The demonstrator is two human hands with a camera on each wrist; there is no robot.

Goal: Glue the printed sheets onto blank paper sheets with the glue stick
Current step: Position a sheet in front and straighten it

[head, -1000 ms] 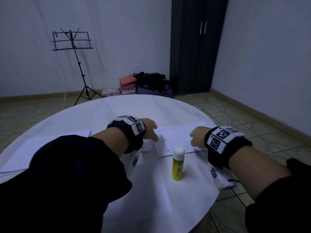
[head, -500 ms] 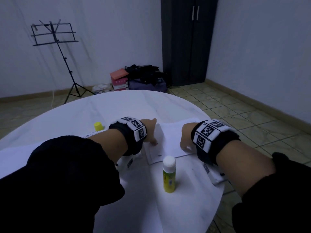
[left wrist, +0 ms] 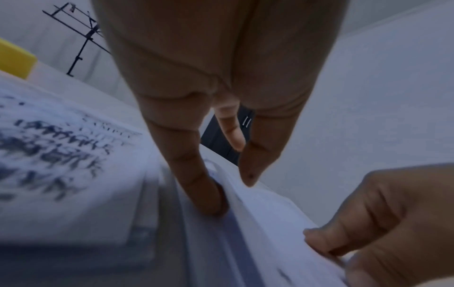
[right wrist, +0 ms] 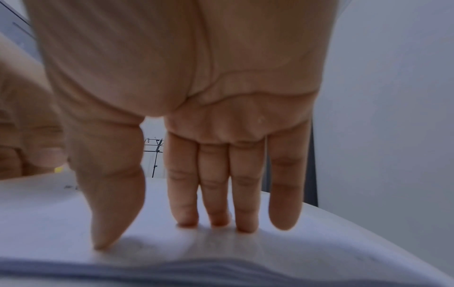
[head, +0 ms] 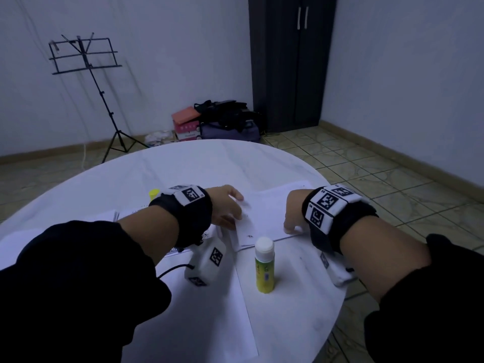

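Observation:
A stack of white paper sheets point(head: 264, 213) lies on the round white table point(head: 183, 163), between my hands. My left hand point(head: 235, 213) is at the stack's left edge. In the left wrist view the left hand point(left wrist: 228, 194) pinches the raised edge of the top sheet point(left wrist: 265, 209) between thumb and a finger. My right hand point(head: 290, 224) presses straight fingertips point(right wrist: 213, 221) and thumb on the stack's near right part point(right wrist: 319, 242). The glue stick point(head: 264, 265), yellow-green with a white top, stands upright just in front of the stack. A printed sheet point(left wrist: 61, 155) lies left of my left hand.
A yellow cap point(head: 154, 193) stands on the table beyond my left wrist. A blank sheet point(head: 209, 323) lies near the front. The table's edge point(head: 340, 305) curves close under my right forearm. On the floor behind are a music stand point(head: 86, 56), bags point(head: 227, 119) and a dark wardrobe point(head: 290, 61).
My right hand slid left and nearer along the stack. The left hand stayed at the stack's left edge. The view turned, so the yellow cap came into sight.

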